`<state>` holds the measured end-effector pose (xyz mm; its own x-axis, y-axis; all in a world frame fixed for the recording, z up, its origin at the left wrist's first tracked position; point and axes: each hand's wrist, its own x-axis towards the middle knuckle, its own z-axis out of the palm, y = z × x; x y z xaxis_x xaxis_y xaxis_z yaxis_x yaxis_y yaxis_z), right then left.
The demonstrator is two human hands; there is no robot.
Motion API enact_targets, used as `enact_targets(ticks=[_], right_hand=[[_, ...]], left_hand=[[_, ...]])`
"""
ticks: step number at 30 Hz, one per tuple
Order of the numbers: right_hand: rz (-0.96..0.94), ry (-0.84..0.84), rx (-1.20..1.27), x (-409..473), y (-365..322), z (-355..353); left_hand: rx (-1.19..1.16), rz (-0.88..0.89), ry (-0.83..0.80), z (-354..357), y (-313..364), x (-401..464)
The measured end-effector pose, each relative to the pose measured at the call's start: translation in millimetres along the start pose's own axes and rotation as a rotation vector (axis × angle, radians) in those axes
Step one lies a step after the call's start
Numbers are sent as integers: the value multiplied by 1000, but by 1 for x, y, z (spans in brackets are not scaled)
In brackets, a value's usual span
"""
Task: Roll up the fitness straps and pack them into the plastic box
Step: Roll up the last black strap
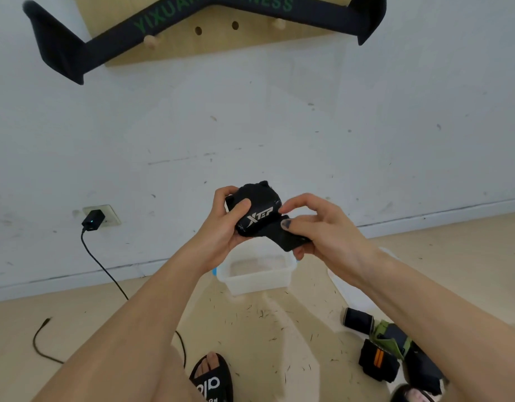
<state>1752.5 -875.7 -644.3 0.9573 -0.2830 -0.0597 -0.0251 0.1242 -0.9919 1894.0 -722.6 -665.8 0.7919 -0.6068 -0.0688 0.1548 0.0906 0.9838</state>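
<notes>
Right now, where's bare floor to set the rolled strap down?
Free: floor between the plastic box and sandal; also left, between charger cable and wall. Crowded: lower right, around the strap pile. The box itself looks empty.

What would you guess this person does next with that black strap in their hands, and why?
Probably wind the last loose tail onto the roll. The left hand grips the mostly rolled black strap, while the right hand pinches the flat end still sticking out. The plastic box on the floor below looks empty, so dropping the roll in would likely follow.
</notes>
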Motion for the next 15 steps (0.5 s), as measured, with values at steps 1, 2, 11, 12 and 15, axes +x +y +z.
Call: enact_targets(ticks=[1,2,11,12,15], right_hand=[[-21,-10,-9,1,-1,0],[-31,-25,-7,2,-2,-1],[-122,-95,5,11,-7,-28],[-162,-53,-80,11,-6,-28],[-270,90,-220,11,-5,-24]], left_hand=[[21,-3,-36,2,-2,0],[41,-6,-70,4,-4,-1],[161,-33,-167,15,-14,-6],[172,-40,-178,17,-14,-7],[202,-77,-201,21,-14,-9]])
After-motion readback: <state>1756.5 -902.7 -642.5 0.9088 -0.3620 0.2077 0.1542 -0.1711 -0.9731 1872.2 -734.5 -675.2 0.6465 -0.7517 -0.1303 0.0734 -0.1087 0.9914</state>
